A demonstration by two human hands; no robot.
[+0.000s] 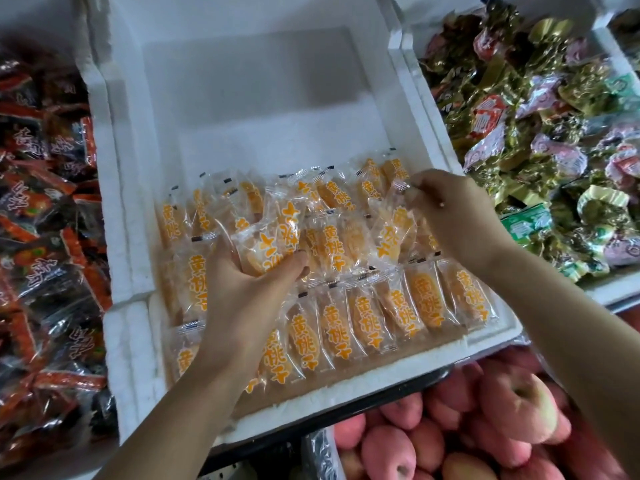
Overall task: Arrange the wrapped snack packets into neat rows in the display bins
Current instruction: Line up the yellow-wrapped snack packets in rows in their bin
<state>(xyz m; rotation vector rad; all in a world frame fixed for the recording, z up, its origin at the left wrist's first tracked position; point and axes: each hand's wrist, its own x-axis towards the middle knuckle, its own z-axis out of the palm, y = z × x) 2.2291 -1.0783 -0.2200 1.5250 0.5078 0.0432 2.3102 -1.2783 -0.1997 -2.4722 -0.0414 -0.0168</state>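
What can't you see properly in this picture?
- Head view: the left hand and its forearm cover some clear-wrapped orange snack packets in the near rows.
- The right hand covers the packets beneath it.
- The dark red-and-black wrapped packets are blurred and cut off by the left edge.
- The pink apples are cut off by the bottom edge.

The single head-worn camera looked forward and steeply down from close above the white foam bin (128, 202).

Bare left hand (242, 292), bare right hand (457, 220), bare forearms (180, 403)
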